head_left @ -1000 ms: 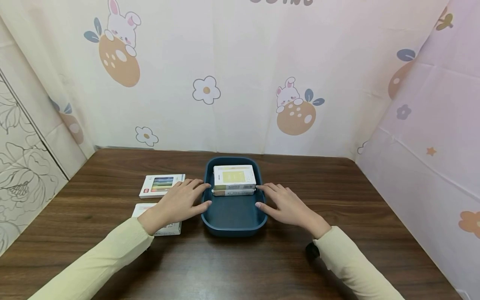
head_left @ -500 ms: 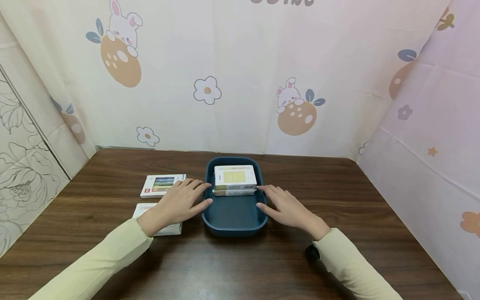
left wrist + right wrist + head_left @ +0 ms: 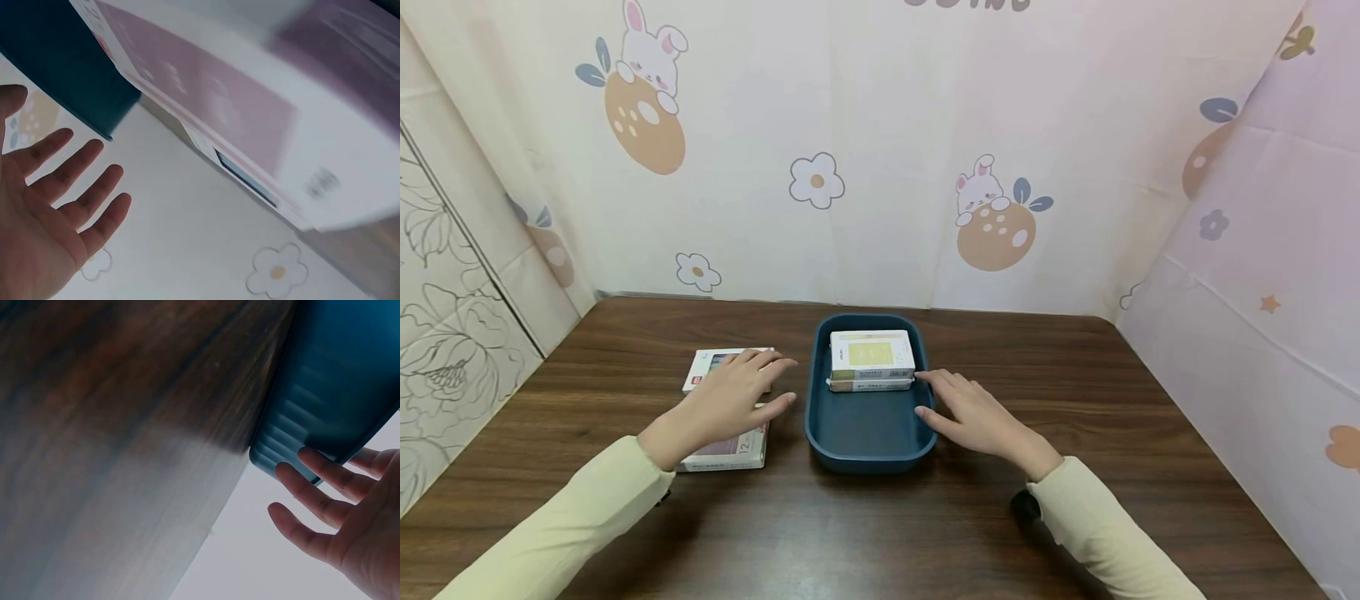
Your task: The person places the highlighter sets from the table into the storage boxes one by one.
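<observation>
A dark blue tray (image 3: 872, 461) stands mid-table, with two flat white boxes (image 3: 872, 354) stacked in its far half; the top one has a yellow-green panel. My right hand (image 3: 977, 418) is at the tray's right rim, fingers spread and thumb over the edge. Fingers nearly straight, my left hand (image 3: 722, 407) hovers left of the tray and holds nothing. Below it lies a white box with a purple panel (image 3: 748, 450), seen close up in the left wrist view. Farther back, a white box with a coloured window (image 3: 702, 367) is partly hidden by the left hand.
The brown wooden table (image 3: 880, 542) runs back to a white curtain (image 3: 887, 225) printed with rabbits and flowers. A small black object (image 3: 1024, 505) shows under the right sleeve. Another printed cloth (image 3: 1247, 333) hangs along the right side.
My left hand has come off the tray's left rim and moved left over the two boxes. The purple panel of the nearer box now shows. My right hand stays at the tray.
</observation>
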Tool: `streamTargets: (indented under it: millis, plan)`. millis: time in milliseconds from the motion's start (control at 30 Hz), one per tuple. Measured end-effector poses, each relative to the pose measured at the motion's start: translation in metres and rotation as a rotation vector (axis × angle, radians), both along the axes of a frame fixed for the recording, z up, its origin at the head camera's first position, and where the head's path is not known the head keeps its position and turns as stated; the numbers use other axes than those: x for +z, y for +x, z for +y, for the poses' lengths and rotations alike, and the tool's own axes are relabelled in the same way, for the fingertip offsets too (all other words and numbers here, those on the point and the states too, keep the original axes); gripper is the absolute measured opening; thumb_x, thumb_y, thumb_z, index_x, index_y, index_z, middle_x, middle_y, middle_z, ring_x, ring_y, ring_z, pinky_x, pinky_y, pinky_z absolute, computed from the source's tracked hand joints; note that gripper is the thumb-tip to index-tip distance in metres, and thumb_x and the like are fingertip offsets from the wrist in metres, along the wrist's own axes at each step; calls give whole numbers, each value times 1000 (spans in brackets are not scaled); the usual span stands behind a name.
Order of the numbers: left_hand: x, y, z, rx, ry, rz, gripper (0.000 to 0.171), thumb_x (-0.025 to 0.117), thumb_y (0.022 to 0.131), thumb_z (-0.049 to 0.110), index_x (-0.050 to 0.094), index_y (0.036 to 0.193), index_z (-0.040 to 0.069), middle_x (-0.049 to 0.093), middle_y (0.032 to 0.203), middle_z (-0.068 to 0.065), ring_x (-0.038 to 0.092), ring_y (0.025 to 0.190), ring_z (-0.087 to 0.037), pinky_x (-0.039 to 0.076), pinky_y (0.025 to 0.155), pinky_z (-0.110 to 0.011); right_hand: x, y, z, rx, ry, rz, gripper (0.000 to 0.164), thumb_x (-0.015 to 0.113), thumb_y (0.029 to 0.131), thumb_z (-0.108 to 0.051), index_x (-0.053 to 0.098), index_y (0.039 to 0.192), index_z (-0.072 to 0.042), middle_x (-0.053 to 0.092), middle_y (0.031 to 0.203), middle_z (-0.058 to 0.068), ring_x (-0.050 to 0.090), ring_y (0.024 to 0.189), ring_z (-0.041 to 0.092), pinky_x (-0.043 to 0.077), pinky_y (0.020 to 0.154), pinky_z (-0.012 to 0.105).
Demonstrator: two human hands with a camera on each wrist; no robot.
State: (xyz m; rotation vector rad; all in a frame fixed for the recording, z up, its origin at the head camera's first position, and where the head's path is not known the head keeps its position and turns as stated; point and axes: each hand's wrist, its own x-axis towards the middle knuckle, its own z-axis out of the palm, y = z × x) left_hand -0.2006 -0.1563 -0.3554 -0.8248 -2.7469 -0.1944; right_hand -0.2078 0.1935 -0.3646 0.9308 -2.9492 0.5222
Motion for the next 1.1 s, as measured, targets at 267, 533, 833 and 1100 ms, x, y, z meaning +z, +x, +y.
streamTargets:
  millis: [267, 533, 833, 1100]
  plan:
    - [-1, 3, -25, -47, -50, -3, 49, 56, 86, 46, 57, 121, 11, 59, 117, -6, 54, 111, -27, 42, 91, -48, 0, 0, 0, -1, 7, 4, 58, 44, 92, -48, 38, 137, -12, 45, 136, 6, 46, 122, 22, 39, 96, 50]
    - [-11, 5, -44, -69, -111, -24, 51, 57, 83, 51, 58, 120, 17, 59, 118, -2, 53, 110, -25, 44, 85, -46, 0, -1, 0, -5, 11, 3, 58, 45, 92, -48, 38, 137, -12, 45, 135, 7, 46, 121, 22, 39, 96, 50]
    - [-18, 8, -61, -136, -126, -11, 59, 59, 79, 56, 55, 124, 18, 57, 119, 0, 53, 109, -22, 45, 87, -45, 0, 0, 0, -8, 9, -2, 57, 46, 92, -46, 38, 137, -12, 45, 136, 7, 46, 121, 22, 38, 96, 51]
    - [-23, 14, -66, -158, -112, -73, 70, 53, 77, 67, 52, 128, 19, 57, 121, 1, 53, 111, -22, 42, 93, -48, 0, 0, 0, -9, 9, 3, 58, 45, 92, -47, 38, 137, -12, 46, 135, 7, 47, 120, 22, 39, 96, 50]
